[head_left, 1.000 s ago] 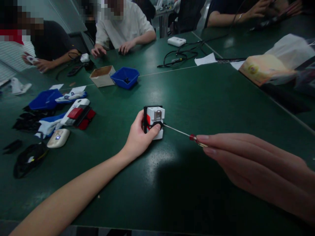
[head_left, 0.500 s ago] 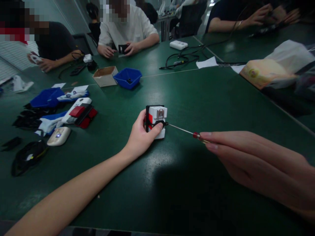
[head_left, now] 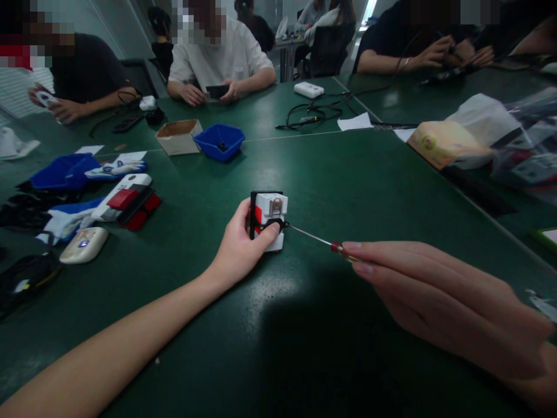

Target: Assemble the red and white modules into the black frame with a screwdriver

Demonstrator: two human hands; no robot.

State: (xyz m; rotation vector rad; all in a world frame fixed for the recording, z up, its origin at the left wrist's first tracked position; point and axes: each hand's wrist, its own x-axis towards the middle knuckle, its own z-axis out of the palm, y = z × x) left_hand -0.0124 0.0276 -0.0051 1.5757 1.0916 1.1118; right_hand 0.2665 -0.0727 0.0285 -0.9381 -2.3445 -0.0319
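Screwdriver [head_left: 311, 235], slim metal, right hand [head_left: 439, 290]; boxy device [head_left: 266, 204], left hand [head_left: 238, 247].

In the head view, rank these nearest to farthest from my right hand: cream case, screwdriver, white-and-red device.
1. Screwdriver: in your right hand.
2. White-and-red device: in your left hand.
3. Cream case: far left, on the table.

We've panned right; more clear plastic bag [head_left: 533, 151] in view. At the green table's [head_left: 348, 174] far edge, white-shirted person [head_left: 220, 58] now has flat black rectangular piece [head_left: 217, 92] raised.
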